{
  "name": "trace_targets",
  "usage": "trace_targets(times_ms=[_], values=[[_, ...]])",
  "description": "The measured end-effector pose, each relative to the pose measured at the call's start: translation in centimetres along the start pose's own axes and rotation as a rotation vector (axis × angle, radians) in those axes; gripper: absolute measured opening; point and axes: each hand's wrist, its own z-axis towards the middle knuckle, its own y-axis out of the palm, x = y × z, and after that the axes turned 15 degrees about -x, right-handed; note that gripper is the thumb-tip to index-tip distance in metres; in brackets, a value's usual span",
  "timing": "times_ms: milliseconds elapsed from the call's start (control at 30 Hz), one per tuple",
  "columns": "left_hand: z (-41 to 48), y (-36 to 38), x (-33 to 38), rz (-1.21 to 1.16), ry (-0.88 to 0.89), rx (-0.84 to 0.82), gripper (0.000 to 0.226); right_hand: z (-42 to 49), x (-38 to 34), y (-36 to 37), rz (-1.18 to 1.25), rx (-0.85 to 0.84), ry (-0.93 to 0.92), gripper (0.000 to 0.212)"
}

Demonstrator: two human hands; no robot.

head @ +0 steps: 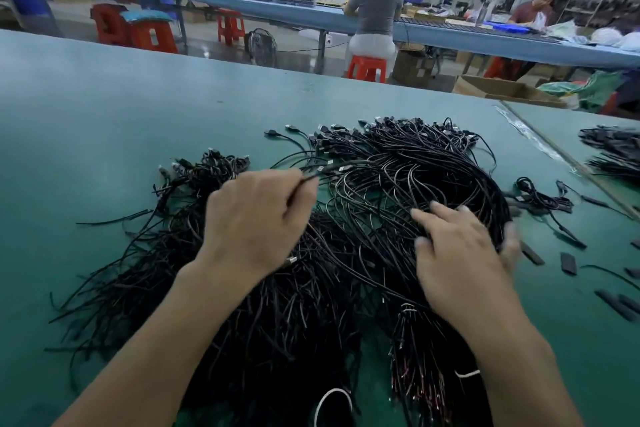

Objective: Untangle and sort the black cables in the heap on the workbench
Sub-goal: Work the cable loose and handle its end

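Observation:
A big heap of thin black cables [398, 177] sprawls over the green workbench [104, 114], with plug ends pointing to the far side. A second mass of cables [145, 253] lies to the left, fanning toward me. My left hand [256, 218] hovers over the heap's middle and pinches one black cable [329, 172] that runs off to the right. My right hand [460, 253] rests on the right side of the heap with fingers spread; its outer fingers are blurred and curl round a loop of cables at the heap's right edge.
Short black sleeve pieces [568, 263] lie scattered on the bench to the right. Another cable pile [613, 152] sits at the far right beyond a taped seam [540, 142]. Behind the bench are red stools [367, 68], a long blue table and two seated persons.

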Motion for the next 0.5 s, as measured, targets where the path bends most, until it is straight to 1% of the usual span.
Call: trace_targets(times_ms=[67,100,133,200,233,267,333,367,400,433,500], values=[[-0.2,0.2,0.4,0.098,0.035,-0.104,0.051,-0.6,-1.5,-0.2,0.272,-0.017,-0.273,0.046],[-0.4,0.3,0.6,0.127,0.058,-0.152,0.050,-0.9,-2.4,-0.1,0.404,-0.021,-0.370,0.044],[-0.5,0.3,0.7,0.140,0.087,-0.205,0.051,-1.1,-3.1,0.0,0.459,-0.003,-0.425,0.042],[-0.6,0.3,0.9,0.159,0.126,-0.300,0.054,-1.2,-3.7,0.8,0.393,0.106,-0.468,0.036],[-0.5,0.2,0.8,0.182,0.113,-0.332,0.055,-1.1,-3.8,1.1,0.359,0.146,-0.469,0.031],[-0.5,0.2,0.7,0.210,0.082,-0.360,0.055,-1.1,-3.9,1.3,0.372,0.161,-0.465,0.033],[-0.6,0.3,0.3,0.253,0.021,-0.417,0.052,-0.9,-4.0,1.6,0.467,0.169,-0.461,0.048],[-0.7,0.4,0.3,0.269,0.009,-0.443,0.051,-0.9,-4.1,1.7,0.455,0.201,-0.458,0.050],[-0.8,0.5,0.5,0.277,0.013,-0.468,0.050,-1.0,-4.3,1.7,0.417,0.243,-0.465,0.047],[-0.9,0.5,0.6,0.272,0.030,-0.491,0.049,-1.0,-4.3,1.8,0.380,0.270,-0.487,0.039],[-0.8,0.3,1.0,0.243,0.074,-0.515,0.043,-1.0,-4.3,1.8,0.270,0.271,-0.540,0.016]])
